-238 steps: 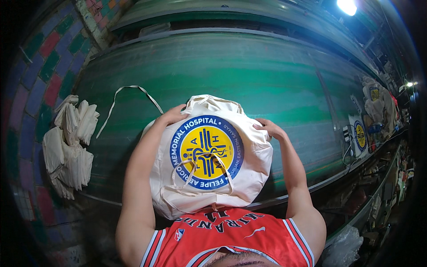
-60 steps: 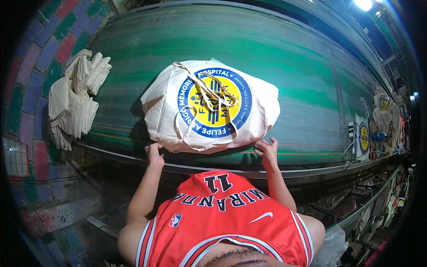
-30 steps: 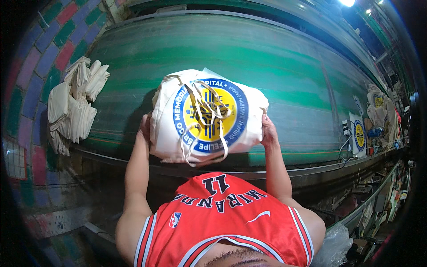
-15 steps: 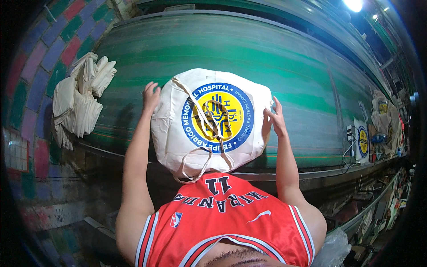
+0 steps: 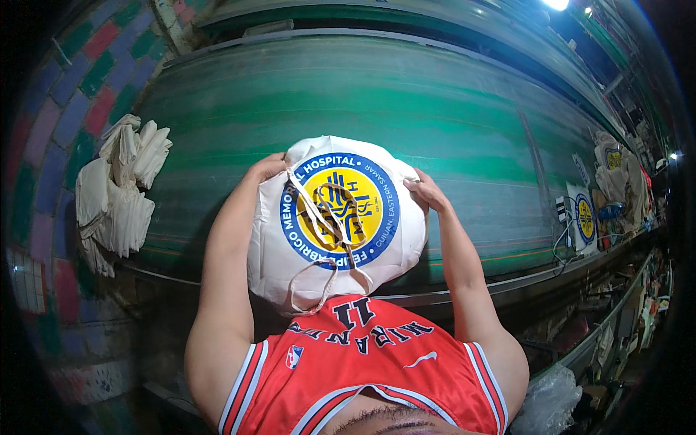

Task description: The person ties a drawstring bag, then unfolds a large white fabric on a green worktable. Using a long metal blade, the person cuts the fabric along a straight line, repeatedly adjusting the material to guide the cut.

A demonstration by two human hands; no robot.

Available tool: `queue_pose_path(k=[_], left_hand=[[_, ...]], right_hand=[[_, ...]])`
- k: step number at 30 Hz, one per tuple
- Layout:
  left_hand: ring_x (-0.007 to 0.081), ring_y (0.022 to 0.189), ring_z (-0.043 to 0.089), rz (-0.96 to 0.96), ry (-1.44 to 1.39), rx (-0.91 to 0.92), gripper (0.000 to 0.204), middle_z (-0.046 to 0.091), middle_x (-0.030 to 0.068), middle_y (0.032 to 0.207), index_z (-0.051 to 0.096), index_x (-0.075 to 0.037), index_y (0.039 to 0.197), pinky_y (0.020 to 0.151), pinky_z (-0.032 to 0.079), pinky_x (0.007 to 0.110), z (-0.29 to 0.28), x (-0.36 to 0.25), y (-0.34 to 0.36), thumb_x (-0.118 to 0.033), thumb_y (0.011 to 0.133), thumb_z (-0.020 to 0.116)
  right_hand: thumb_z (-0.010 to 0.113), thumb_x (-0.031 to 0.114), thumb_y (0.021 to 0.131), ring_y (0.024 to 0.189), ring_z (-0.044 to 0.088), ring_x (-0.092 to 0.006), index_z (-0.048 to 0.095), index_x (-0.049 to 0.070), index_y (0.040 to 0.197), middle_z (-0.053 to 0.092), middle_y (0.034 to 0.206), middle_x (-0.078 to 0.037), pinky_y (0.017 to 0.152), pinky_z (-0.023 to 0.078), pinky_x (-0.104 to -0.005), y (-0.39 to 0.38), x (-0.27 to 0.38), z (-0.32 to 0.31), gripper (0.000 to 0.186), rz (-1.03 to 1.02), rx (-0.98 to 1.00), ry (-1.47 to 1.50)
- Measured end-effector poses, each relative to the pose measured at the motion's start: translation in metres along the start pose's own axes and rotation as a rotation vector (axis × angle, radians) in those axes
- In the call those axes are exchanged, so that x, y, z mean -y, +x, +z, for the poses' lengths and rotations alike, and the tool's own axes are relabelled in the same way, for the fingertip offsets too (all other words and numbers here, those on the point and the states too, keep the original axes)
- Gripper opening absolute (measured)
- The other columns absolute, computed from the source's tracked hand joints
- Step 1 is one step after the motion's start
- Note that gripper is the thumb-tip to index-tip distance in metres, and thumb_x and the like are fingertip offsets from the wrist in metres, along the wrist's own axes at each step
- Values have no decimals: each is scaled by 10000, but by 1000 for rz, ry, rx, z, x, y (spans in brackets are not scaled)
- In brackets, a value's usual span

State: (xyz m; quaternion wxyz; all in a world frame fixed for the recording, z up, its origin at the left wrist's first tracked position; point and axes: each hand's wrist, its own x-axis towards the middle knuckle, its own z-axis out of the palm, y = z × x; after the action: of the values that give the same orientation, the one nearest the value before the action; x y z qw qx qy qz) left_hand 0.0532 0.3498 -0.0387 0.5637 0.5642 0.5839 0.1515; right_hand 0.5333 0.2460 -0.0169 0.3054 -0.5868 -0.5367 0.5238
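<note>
A full cream cloth bag (image 5: 402, 232) with a round blue-and-yellow printed emblem lies against the front of my red sleeveless shirt, at the near edge of the green worktop (image 5: 217, 101). Loose drawstrings loop over the emblem and down its lower front. My left hand (image 5: 271, 165) grips the bag's upper left edge, fingers curled over it and partly hidden. My right hand (image 5: 426, 190) is closed on the upper right edge of the bag, thumb and fingers against the cloth.
Piles of cream cloth (image 5: 116, 203) sit at the worktop's left end, beside a painted block wall (image 5: 72, 109). At the right end are printed bags (image 5: 612, 167), a printed panel (image 5: 580, 221) and cables. A clear plastic sheet (image 5: 551, 406) is low at the right, near cluttered shelving.
Over the last second the bag has turned face up toward me and drawn nearer my body. Both hands have moved from its sides to grip its upper edges.
</note>
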Motion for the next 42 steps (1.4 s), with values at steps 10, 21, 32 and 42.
queue_pose_path(k=[10, 21, 32, 42], left_hand=[[226, 786, 720, -124, -308, 211, 251, 739, 140, 957, 716, -25, 1029, 758, 585, 369, -60, -11, 0, -191, 887, 593], [382, 1404, 377, -55, 102, -700, 653, 398, 246, 1509, 406, -15, 1473, 1145, 327, 453, -28, 64, -154, -458, 1002, 496], [343, 1466, 252, -134, -532, -544, 1203, 109, 209, 1632, -153, -114, 1570, 1137, 326, 462, 106, 105, -238, -610, 859, 680], [274, 984, 699, -106, -1163, 113, 412, 705, 149, 1121, 639, 11, 1209, 925, 552, 415, 150, -137, -290, -312, 991, 508]], right_hand=[[578, 300, 994, 882, 693, -218, 614, -71, 1178, 711, 1034, -140, 791, 550, -369, 38, 19, 8, 416, 108, -3, 242], [604, 363, 981, 1203, 581, -298, 489, 52, 1429, 492, 1435, -182, 957, 499, -396, -72, -29, -16, 557, -17, -305, -95], [559, 435, 1005, 1304, 510, -286, 230, -18, 1533, 365, 1538, -216, 1081, 405, -367, -71, -35, 56, 770, -53, -169, 172], [448, 220, 1055, 943, 709, -239, 560, -21, 1277, 686, 1159, -163, 856, 593, -416, -277, 81, -90, 347, 295, -27, 1083]])
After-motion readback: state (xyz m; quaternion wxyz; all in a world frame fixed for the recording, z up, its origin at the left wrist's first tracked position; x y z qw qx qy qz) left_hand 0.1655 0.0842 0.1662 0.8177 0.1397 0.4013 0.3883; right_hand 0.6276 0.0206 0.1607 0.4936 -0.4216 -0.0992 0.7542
